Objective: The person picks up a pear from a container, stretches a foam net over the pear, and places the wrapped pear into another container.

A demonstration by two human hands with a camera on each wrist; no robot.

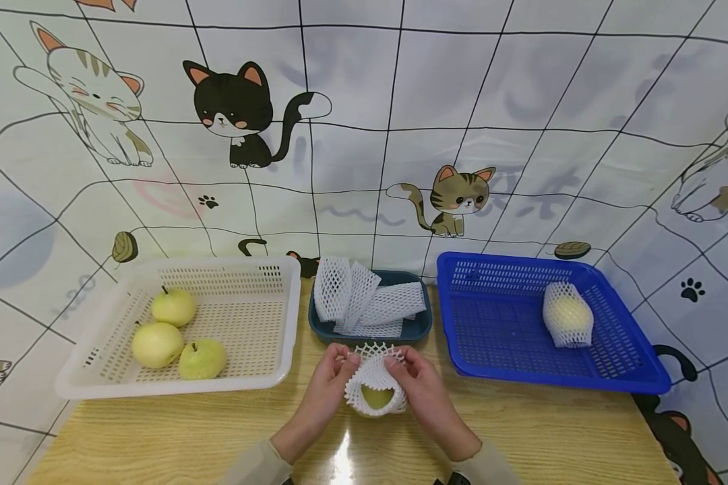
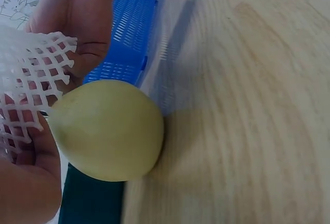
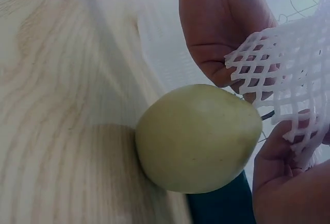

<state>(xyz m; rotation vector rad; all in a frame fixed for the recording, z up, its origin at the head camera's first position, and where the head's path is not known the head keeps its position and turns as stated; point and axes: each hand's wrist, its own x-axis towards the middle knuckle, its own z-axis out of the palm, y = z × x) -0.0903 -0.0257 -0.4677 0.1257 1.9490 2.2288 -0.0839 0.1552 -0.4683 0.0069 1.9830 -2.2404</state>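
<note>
A white foam net sleeve (image 1: 373,369) is stretched between both hands at the middle front of the table. My left hand (image 1: 327,380) pinches its left side, and my right hand (image 1: 423,387) pinches the right side. Through the sleeve's opening shows a yellow-green pear (image 1: 376,397). In the left wrist view the same pear (image 2: 111,131) sits on the table with most of its skin bare, the net's edge at its stem end. From the right wrist, the dark stem of the pear (image 3: 198,139) points toward the net (image 3: 304,69).
A white basket (image 1: 249,384) at left holds several pears (image 1: 158,345). Behind the hands, a dark teal tray (image 1: 321,330) carries more folded foam nets (image 1: 388,303). The blue basket (image 1: 491,367) at right contains one netted pear (image 1: 568,314). A cat-printed sheet (image 1: 364,155) backs the table.
</note>
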